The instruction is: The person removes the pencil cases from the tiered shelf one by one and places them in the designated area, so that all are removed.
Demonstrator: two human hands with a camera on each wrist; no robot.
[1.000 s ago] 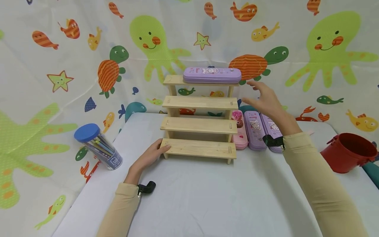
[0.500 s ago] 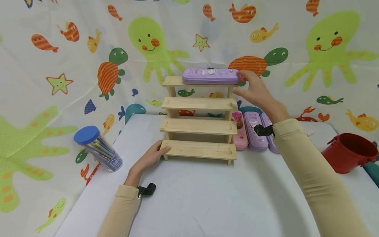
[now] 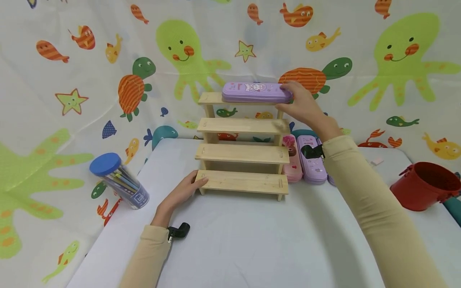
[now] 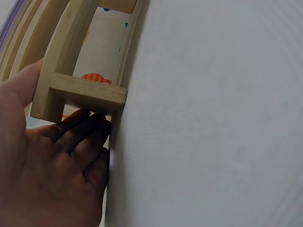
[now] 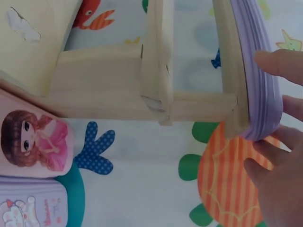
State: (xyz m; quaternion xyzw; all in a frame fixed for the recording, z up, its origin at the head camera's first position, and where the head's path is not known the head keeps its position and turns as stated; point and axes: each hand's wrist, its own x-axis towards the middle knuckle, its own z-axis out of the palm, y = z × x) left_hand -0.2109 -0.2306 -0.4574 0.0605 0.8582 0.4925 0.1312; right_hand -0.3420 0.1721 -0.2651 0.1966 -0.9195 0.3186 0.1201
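A wooden stand (image 3: 243,154) with several stepped shelves stands on the table, and a purple pencil case (image 3: 248,94) lies across its top shelf. My right hand (image 3: 306,105) grips the right end of that case; in the right wrist view the fingers (image 5: 265,156) wrap around the end of the purple pencil case (image 5: 258,90), which sits on the top board. My left hand (image 3: 181,190) holds the left end of the lowest shelf. The left wrist view shows the thumb against the board (image 4: 57,80) and the other fingers (image 4: 85,142) curled under it.
To the right of the stand lie a pink pencil case (image 3: 293,164) and a purple one (image 3: 312,162), with another mostly hidden by my right arm. A red bucket (image 3: 414,190) stands far right. A blue-lidded tub of pencils (image 3: 124,184) stands left.
My right hand has moved left, from open beside the top shelf, and taken hold of the purple pencil case's right end. My left hand has stayed on the lowest shelf.
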